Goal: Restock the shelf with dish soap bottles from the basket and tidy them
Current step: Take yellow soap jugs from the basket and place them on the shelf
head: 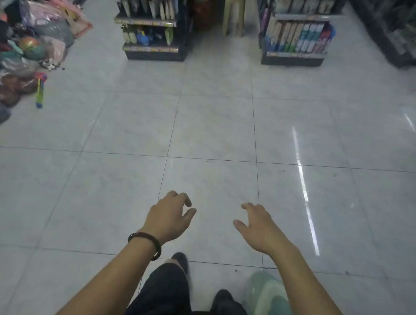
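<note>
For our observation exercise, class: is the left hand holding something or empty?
Empty. The left hand has loosely curled fingers, with only floor tiles showing between them.

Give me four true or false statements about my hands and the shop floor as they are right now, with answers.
1. The left hand and the right hand hold nothing. True.
2. The dark beaded bracelet sits on the right wrist. False: it is on the left wrist.
3. A basket of dish soap bottles stands between the hands. False: only pale grey tiled floor shows there.
4. A heap of colourful bagged goods lies at the left edge. True.
</note>
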Demonstrator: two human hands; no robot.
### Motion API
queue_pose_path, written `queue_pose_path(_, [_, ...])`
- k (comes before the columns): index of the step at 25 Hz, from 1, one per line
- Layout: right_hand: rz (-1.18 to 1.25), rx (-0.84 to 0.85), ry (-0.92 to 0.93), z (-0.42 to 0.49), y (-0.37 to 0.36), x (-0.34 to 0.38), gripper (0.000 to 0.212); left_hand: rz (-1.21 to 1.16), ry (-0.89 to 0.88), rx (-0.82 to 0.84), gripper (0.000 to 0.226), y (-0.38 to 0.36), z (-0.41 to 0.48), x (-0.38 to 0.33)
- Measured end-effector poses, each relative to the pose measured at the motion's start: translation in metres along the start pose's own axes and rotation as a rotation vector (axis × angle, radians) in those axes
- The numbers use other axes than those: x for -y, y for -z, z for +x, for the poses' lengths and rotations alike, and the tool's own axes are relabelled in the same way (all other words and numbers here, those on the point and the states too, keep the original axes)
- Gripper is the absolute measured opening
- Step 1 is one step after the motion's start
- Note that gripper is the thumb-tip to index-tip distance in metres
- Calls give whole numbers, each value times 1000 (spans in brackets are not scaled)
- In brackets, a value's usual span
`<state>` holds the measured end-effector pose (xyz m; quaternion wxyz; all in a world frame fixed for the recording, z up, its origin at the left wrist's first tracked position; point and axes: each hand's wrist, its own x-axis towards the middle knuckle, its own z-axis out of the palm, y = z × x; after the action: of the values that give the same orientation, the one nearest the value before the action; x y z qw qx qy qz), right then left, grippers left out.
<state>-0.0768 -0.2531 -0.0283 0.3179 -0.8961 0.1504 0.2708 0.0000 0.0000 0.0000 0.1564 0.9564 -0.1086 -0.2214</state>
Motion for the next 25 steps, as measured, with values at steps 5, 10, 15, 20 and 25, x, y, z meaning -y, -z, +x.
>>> queue_pose_path(5, [-89, 106, 6, 77, 20, 31, 74, 39, 9, 112, 34, 11, 84, 9])
queue_pose_path(10, [-150, 73, -14, 177, 82, 107, 78, 96, -62, 148, 40, 81, 204, 26])
queue_pose_path(15, [-84, 0, -1, 261, 142, 164, 81, 104, -55, 98, 40, 155, 317, 40])
queue_pose_path(20, [-31, 20, -35, 358, 200, 176, 77, 31, -22, 139, 39, 201, 423, 31])
queue_pose_path(25, [5, -1, -29, 487, 287, 180, 76, 0, -5, 92, 35, 247, 564, -8])
